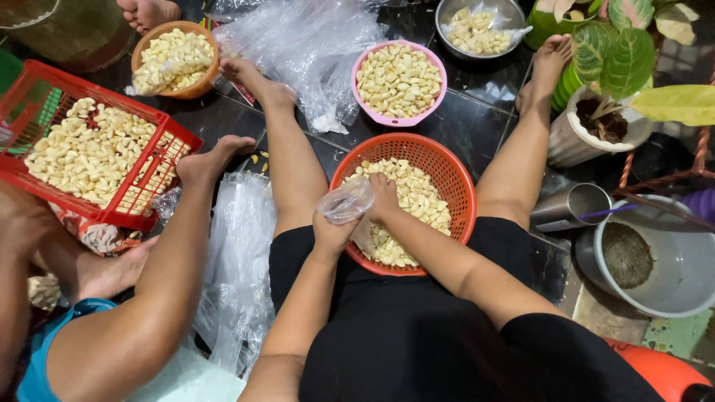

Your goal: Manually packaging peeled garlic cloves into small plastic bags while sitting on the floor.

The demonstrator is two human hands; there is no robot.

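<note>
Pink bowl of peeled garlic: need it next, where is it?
In the head view, the pink bowl sits upper centre, beyond the orange basket, beside crumpled clear plastic.

Around the round orange plastic basket (447,175) of peeled garlic cloves stand four other clove-filled containers: one pink plastic bowl (399,80) beyond it, one steel bowl (480,26) farther back, one brown bowl (176,58) and one red rectangular crate (97,149) to its left. Right of the basket are two potted plants (603,112), one grey bucket (655,257) and one steel cup (572,207).

The left hand (333,232) pinches a thin, clear, crinkled plastic bag (346,199) above the round orange plastic mesh basket (454,182). Beyond that basket sits a smooth pink plastic bowl (435,104), then a shiny metal bowl (447,11). The dark floor (477,123) looks glossy.
</note>
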